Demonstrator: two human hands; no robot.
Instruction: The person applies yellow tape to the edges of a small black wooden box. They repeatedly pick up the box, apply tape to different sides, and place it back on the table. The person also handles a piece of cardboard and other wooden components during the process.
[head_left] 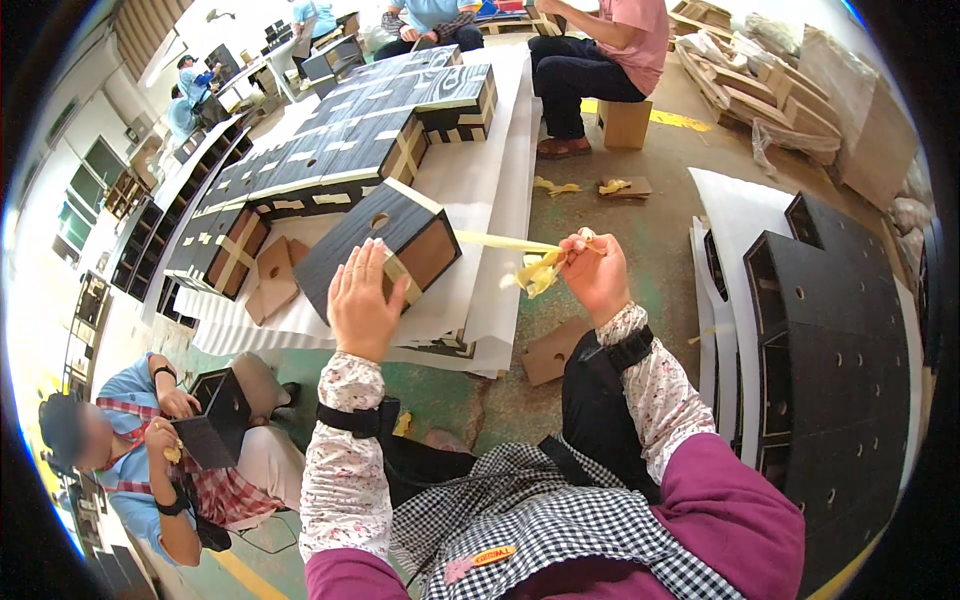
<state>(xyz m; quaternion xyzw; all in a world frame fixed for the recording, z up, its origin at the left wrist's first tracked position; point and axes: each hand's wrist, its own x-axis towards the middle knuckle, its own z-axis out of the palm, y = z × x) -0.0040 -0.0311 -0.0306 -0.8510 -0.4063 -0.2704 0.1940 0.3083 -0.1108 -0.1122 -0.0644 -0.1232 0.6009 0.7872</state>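
Peeling setup, as seen from the head view: left hand (362,300) lies flat, fingers spread, pressed on the near end of a dark wood-grain box (378,245). It holds the box down and does not grip it. Right hand (595,272) is pinched shut on a strip of yellowish tape (500,241), with a crumpled wad of the same tape (538,272) bunched just under the fingers.

Key relation: the tape runs nearly level from the box's right top corner across to the right hand, so the strip's long axis is left-to-right, pulled taut and off the box side. The box sits to the left of the right hand and directly under the left one, so the left hand is the nearer. The box's long axis runs diagonally, near-left to far-right.

Box look: black grained top with a round hole, brown open end facing right, and one more tape band wrapped near the left hand's fingertips. It rests on white sheet paper (480,300) at the near edge of a low stack.

Around it: a row of similar taped dark boxes (350,140) stretches away up-left on the same paper. Finished-looking black panels with holes (830,340) stand to the right. Brown cardboard pieces (550,350) and tape scraps (556,186) lie on the green floor (640,230). Another person (150,450) sits lower left with a box in their lap.
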